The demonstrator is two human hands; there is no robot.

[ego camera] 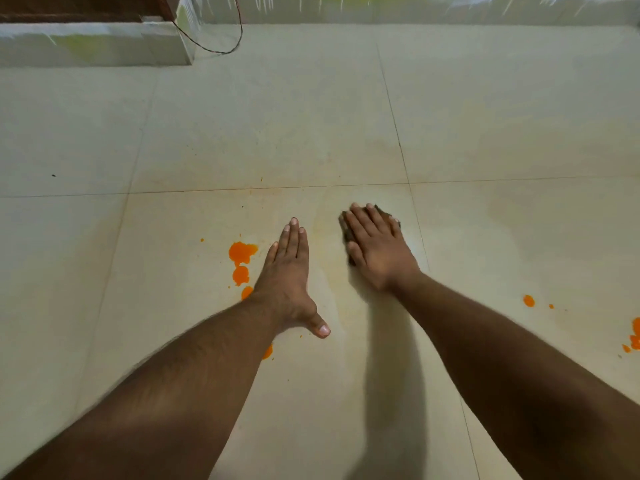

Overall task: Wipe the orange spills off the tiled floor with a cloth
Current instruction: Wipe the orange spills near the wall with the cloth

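Note:
My right hand (375,247) lies flat on a small dark cloth (387,213), pressing it onto the cream tiled floor (277,133); only the cloth's edges show around my fingers. My left hand (289,278) rests flat on the floor with fingers together and thumb out, holding nothing. Bright orange spills (241,252) sit just left of my left hand, with another blob (267,351) partly hidden under my left forearm. More orange spots (529,301) lie to the right, and several drops (635,336) at the right edge. A faint wet smear runs between my hands.
A white step or ledge (97,43) stands at the far left, with a thin dark cable (221,50) looping on the floor beside it. A pale wall base (415,12) runs along the back. Tile joints cross near my hands.

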